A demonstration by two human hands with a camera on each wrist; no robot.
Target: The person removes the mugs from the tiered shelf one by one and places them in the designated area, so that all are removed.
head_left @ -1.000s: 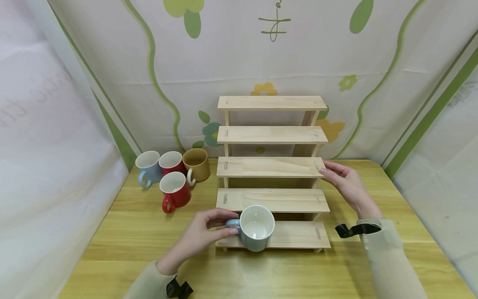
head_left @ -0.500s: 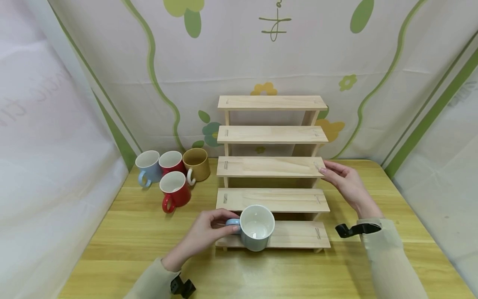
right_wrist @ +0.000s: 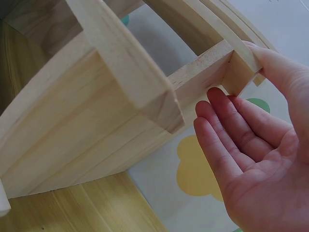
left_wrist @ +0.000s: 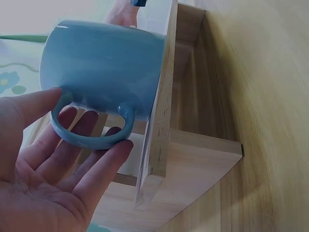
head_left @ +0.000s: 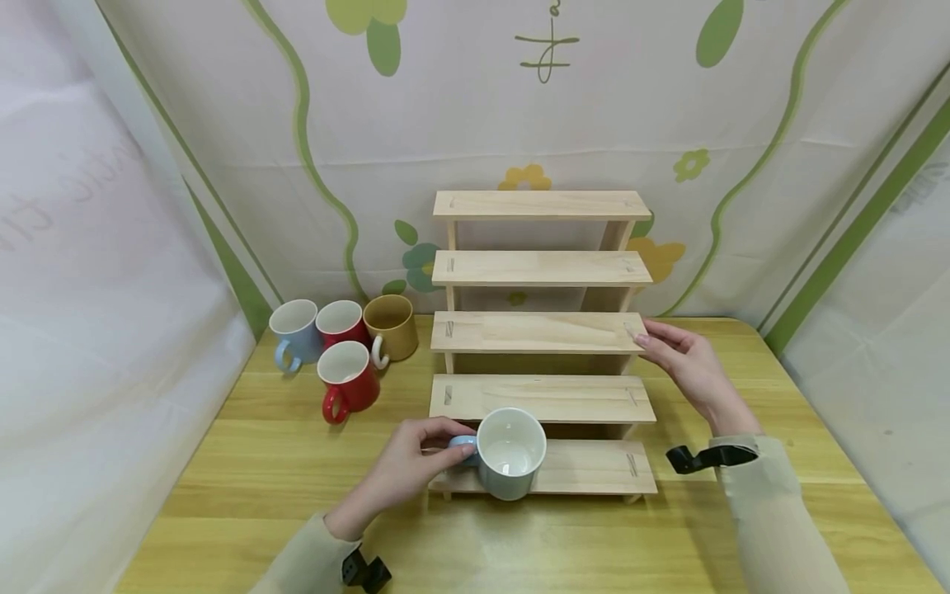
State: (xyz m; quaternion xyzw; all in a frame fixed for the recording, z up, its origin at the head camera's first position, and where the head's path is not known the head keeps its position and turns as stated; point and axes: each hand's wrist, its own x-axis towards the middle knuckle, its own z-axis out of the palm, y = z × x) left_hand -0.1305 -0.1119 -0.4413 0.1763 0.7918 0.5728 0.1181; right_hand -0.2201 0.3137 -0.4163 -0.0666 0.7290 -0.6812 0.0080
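A light blue mug (head_left: 506,470) with a white inside stands upright on the lowest board of a stepped wooden display shelf (head_left: 594,466). My left hand (head_left: 408,458) is at its handle (left_wrist: 91,141), which points left. In the left wrist view the thumb touches one end of the handle while the fingers lie behind and beside it. On the right, my right hand (head_left: 686,363) pinches the end of the middle board, thumb on top and index finger below. The right wrist view shows the other fingers (right_wrist: 219,154) of that hand extended beside the shelf frame.
Left of the shelf, at the back of the wooden table (head_left: 245,478), stand another light blue mug (head_left: 298,340), two red mugs (head_left: 356,392) and a mustard mug (head_left: 401,334) with a white handle. Printed fabric walls (head_left: 475,124) enclose the table behind and at both sides.
My left wrist has shifted slightly up and right, and the thumb sits a little higher on the handle. The mug, the shelf and my right hand have stayed in place.
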